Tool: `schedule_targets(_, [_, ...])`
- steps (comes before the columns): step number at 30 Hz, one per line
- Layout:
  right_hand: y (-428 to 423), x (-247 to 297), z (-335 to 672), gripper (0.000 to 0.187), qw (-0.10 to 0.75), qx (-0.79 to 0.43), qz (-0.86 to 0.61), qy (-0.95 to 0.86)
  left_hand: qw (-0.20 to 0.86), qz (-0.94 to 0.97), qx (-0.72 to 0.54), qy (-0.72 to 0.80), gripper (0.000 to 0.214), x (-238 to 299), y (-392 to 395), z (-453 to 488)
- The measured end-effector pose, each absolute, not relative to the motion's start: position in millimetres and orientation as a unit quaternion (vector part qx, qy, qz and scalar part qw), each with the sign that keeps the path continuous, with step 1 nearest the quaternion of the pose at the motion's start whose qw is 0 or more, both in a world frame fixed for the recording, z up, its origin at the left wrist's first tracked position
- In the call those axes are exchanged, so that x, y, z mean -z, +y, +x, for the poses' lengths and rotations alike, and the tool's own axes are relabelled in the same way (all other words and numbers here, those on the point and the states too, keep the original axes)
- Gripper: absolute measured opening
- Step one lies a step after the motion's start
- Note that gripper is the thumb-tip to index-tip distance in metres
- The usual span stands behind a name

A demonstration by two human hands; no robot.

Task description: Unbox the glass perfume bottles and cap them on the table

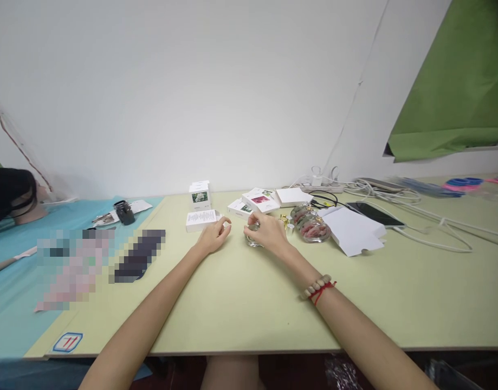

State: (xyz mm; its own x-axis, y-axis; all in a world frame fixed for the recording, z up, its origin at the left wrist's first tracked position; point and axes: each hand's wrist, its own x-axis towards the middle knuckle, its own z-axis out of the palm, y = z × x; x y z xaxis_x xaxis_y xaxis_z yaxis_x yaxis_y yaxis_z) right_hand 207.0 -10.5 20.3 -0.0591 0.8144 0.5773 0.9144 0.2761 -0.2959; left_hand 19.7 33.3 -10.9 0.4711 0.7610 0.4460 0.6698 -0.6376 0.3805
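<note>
My right hand (269,233) is closed around a small clear glass bottle (253,242) low over the table; the fingers and palm cover most of it. My left hand (213,236) is a short way to the left, fingers loosely bent and thumb apart, with nothing visible in it. Just beyond that hand lies a white box with printed text (200,220). To the right of my right hand are shiny gold caps (285,221) and several clear rounded bottles (314,230) with pinkish contents.
White picture boxes stand upright (200,197) and lie flat (260,200) near the wall. An unfolded white carton (352,230), a dark phone (374,214) and white cables (435,219) are on the right. A dark jar (124,213) stands on blue cloth at left.
</note>
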Motion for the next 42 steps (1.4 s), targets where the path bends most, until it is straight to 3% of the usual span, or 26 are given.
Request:
schedule_targets(13, [-7,-19,223,0.026,0.260,0.144,-0.694,-0.656,0.074,0.853,-0.299,0.421,0.027,12,34,20])
schedule_targets(21, [-11,-26,231,0.026,0.170,0.139,-0.760,-0.611,0.074,0.855,-0.287,0.425,0.026,9,32,21])
schedule_targets(28, [-22,-44,233,0.026,0.128,0.088,-0.796,-0.585,0.071,0.857,-0.290,0.421,0.026,8,31,21])
schedule_targets(36, [-26,-55,236,0.012,0.076,0.042,-0.796,-0.599,0.085,0.854,-0.301,0.417,0.026,10,33,21])
schedule_targets(42, [-33,-72,239,0.023,-0.019,0.000,-0.762,-0.648,0.083,0.857,-0.305,0.408,0.024,11,35,21])
